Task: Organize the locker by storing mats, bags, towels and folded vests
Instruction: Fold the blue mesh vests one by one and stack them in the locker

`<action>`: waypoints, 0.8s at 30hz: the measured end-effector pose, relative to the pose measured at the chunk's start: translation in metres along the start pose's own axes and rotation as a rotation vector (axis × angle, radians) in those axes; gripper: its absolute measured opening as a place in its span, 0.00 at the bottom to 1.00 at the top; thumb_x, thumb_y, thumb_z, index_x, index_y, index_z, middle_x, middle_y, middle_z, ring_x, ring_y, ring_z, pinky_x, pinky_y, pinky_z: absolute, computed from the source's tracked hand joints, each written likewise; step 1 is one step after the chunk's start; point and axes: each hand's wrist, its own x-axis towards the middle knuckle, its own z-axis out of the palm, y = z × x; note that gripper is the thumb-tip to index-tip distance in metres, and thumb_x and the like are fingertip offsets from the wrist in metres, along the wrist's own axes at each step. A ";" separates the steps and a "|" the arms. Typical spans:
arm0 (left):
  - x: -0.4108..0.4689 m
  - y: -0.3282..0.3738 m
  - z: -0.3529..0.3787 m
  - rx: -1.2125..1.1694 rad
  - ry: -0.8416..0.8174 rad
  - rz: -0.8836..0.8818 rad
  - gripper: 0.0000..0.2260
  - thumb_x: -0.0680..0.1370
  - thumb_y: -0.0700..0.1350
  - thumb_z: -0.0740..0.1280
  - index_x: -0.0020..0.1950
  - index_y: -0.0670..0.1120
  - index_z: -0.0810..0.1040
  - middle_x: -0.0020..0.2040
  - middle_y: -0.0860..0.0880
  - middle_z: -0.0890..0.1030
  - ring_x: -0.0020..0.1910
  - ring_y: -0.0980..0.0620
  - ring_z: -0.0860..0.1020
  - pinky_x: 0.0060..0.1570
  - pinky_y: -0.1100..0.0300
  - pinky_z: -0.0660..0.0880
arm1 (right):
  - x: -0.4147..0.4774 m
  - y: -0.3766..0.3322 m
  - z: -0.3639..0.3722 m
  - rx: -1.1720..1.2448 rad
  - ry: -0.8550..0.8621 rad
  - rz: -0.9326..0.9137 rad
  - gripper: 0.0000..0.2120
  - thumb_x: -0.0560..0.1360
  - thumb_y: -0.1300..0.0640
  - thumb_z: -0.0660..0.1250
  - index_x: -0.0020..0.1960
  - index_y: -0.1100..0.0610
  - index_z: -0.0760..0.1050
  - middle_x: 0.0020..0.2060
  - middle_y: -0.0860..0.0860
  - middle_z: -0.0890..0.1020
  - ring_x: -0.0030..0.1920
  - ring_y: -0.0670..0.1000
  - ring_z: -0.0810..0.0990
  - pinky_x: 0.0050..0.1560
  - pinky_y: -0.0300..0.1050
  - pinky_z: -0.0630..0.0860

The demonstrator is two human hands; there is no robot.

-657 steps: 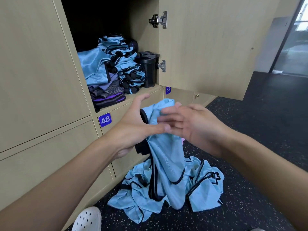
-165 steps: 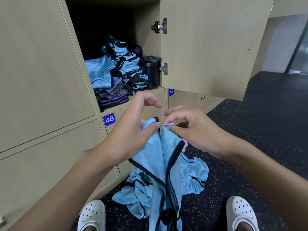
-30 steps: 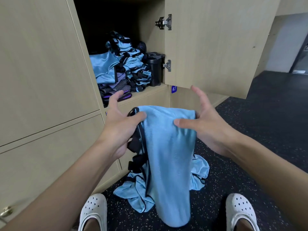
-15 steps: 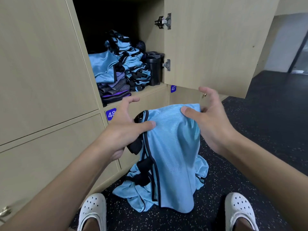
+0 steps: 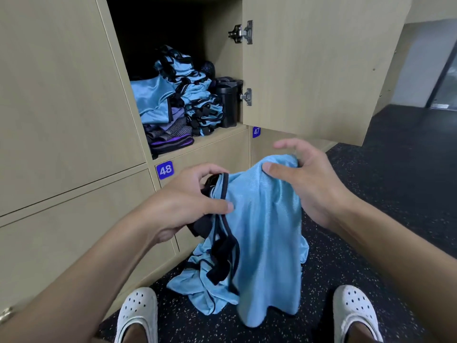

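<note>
At the centre of the frame, we hold a light blue vest [image 5: 262, 231] hanging, our left hand [image 5: 188, 206] gripping its black-trimmed edge, our right hand [image 5: 304, 184] pinching its top, folded vests [image 5: 197, 95] stacked in the open locker [image 5: 222, 58] at upper centre.

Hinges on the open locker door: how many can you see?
2. An upper hinge near the frame's top and a lower hinge beside the black container. The door is cut off at the top, so more may be hidden.
</note>
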 end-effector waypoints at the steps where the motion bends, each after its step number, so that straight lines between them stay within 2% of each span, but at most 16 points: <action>1: 0.002 -0.002 -0.001 0.026 0.031 0.022 0.16 0.72 0.33 0.75 0.53 0.50 0.82 0.43 0.45 0.85 0.36 0.50 0.83 0.33 0.57 0.81 | 0.000 -0.002 -0.001 0.000 0.005 0.023 0.17 0.71 0.63 0.76 0.56 0.51 0.77 0.47 0.60 0.79 0.42 0.56 0.80 0.51 0.54 0.80; 5: 0.006 -0.003 -0.006 0.121 0.086 0.112 0.04 0.73 0.38 0.75 0.46 0.46 0.85 0.40 0.45 0.86 0.35 0.54 0.82 0.36 0.61 0.79 | 0.000 -0.005 -0.008 -0.066 -0.014 0.057 0.14 0.71 0.63 0.75 0.55 0.59 0.78 0.44 0.59 0.83 0.38 0.51 0.82 0.44 0.47 0.81; 7: 0.006 -0.002 -0.007 0.165 0.088 0.144 0.02 0.74 0.41 0.75 0.46 0.47 0.85 0.38 0.47 0.86 0.35 0.54 0.82 0.35 0.62 0.78 | 0.001 -0.005 -0.011 -0.107 -0.020 0.053 0.10 0.72 0.62 0.74 0.52 0.61 0.80 0.44 0.60 0.85 0.38 0.51 0.83 0.45 0.48 0.82; 8: 0.007 -0.002 -0.008 0.176 0.087 0.146 0.02 0.75 0.41 0.74 0.46 0.47 0.86 0.38 0.47 0.86 0.35 0.54 0.82 0.36 0.61 0.78 | 0.002 -0.004 -0.012 -0.124 -0.030 0.053 0.08 0.72 0.61 0.74 0.51 0.61 0.81 0.46 0.61 0.85 0.39 0.54 0.83 0.47 0.53 0.82; 10: 0.007 -0.002 -0.010 0.178 0.071 0.139 0.02 0.75 0.43 0.74 0.47 0.47 0.86 0.41 0.45 0.86 0.37 0.51 0.82 0.40 0.56 0.78 | 0.003 -0.004 -0.012 -0.156 -0.073 0.048 0.07 0.72 0.57 0.75 0.48 0.58 0.83 0.47 0.63 0.84 0.42 0.64 0.82 0.51 0.71 0.76; 11: 0.007 -0.002 -0.011 0.169 0.060 0.130 0.03 0.75 0.44 0.75 0.48 0.48 0.86 0.42 0.43 0.86 0.37 0.50 0.82 0.41 0.53 0.77 | 0.002 -0.004 -0.011 -0.156 -0.104 0.049 0.10 0.70 0.54 0.76 0.48 0.58 0.84 0.47 0.65 0.84 0.43 0.68 0.81 0.50 0.78 0.72; 12: 0.007 -0.001 -0.012 0.142 0.055 0.120 0.04 0.75 0.44 0.74 0.49 0.48 0.86 0.43 0.42 0.86 0.38 0.50 0.82 0.41 0.54 0.76 | 0.002 -0.004 -0.012 -0.144 -0.143 0.052 0.13 0.68 0.50 0.76 0.48 0.57 0.84 0.48 0.65 0.84 0.46 0.72 0.80 0.50 0.81 0.70; 14: 0.006 0.001 -0.012 0.026 0.063 0.094 0.04 0.77 0.42 0.71 0.50 0.46 0.86 0.42 0.43 0.86 0.35 0.51 0.82 0.34 0.59 0.77 | 0.002 -0.005 -0.016 -0.113 -0.231 0.071 0.18 0.66 0.47 0.79 0.51 0.57 0.84 0.49 0.61 0.85 0.51 0.73 0.80 0.55 0.74 0.75; 16: 0.004 0.006 -0.014 -0.108 0.071 0.065 0.05 0.78 0.40 0.70 0.51 0.44 0.85 0.42 0.44 0.86 0.33 0.51 0.82 0.29 0.61 0.78 | 0.000 -0.007 -0.017 -0.121 -0.324 0.090 0.19 0.65 0.52 0.78 0.53 0.58 0.82 0.49 0.55 0.86 0.52 0.60 0.84 0.56 0.55 0.80; 17: 0.004 0.007 -0.015 -0.147 0.071 0.054 0.05 0.78 0.39 0.70 0.51 0.43 0.85 0.43 0.43 0.86 0.33 0.50 0.82 0.29 0.61 0.78 | -0.001 -0.006 -0.016 -0.142 -0.353 0.112 0.18 0.65 0.56 0.78 0.54 0.58 0.81 0.48 0.54 0.86 0.51 0.56 0.85 0.55 0.51 0.81; 18: 0.004 0.008 -0.017 -0.170 0.074 0.043 0.06 0.78 0.39 0.70 0.51 0.42 0.85 0.43 0.43 0.86 0.33 0.50 0.82 0.28 0.62 0.78 | -0.003 -0.002 -0.014 -0.168 -0.364 0.143 0.18 0.66 0.59 0.79 0.54 0.58 0.81 0.48 0.54 0.86 0.51 0.55 0.84 0.56 0.54 0.81; 19: 0.003 0.009 -0.018 -0.186 0.076 0.032 0.06 0.77 0.39 0.69 0.51 0.41 0.85 0.42 0.42 0.86 0.32 0.51 0.82 0.28 0.62 0.77 | -0.005 0.002 -0.011 -0.191 -0.370 0.169 0.18 0.66 0.60 0.80 0.54 0.58 0.80 0.49 0.56 0.86 0.51 0.56 0.84 0.58 0.62 0.78; 20: 0.003 0.010 -0.019 -0.200 0.078 0.019 0.05 0.77 0.38 0.69 0.50 0.41 0.85 0.41 0.43 0.85 0.31 0.51 0.82 0.27 0.62 0.77 | -0.006 0.006 -0.007 -0.192 -0.366 0.180 0.17 0.67 0.60 0.79 0.54 0.58 0.81 0.50 0.59 0.85 0.51 0.58 0.83 0.59 0.70 0.74; 21: 0.002 0.011 -0.019 -0.217 0.084 0.003 0.05 0.77 0.38 0.69 0.49 0.41 0.85 0.40 0.43 0.85 0.30 0.51 0.82 0.27 0.62 0.77 | -0.007 0.008 -0.004 -0.163 -0.353 0.177 0.15 0.69 0.60 0.77 0.55 0.58 0.80 0.51 0.60 0.84 0.50 0.60 0.83 0.59 0.73 0.70; 23: 0.002 0.014 -0.020 -0.281 0.109 -0.020 0.05 0.77 0.38 0.69 0.44 0.41 0.84 0.37 0.44 0.84 0.28 0.51 0.80 0.26 0.62 0.77 | -0.008 0.007 0.002 0.003 -0.253 0.159 0.13 0.73 0.63 0.73 0.57 0.59 0.78 0.54 0.62 0.83 0.49 0.59 0.83 0.57 0.69 0.74; 24: 0.003 0.014 -0.021 -0.330 0.136 -0.031 0.07 0.77 0.38 0.68 0.40 0.43 0.84 0.35 0.45 0.83 0.27 0.52 0.80 0.25 0.63 0.76 | -0.007 0.006 0.004 0.110 -0.209 0.162 0.16 0.72 0.63 0.73 0.59 0.59 0.75 0.55 0.61 0.83 0.50 0.58 0.84 0.55 0.64 0.77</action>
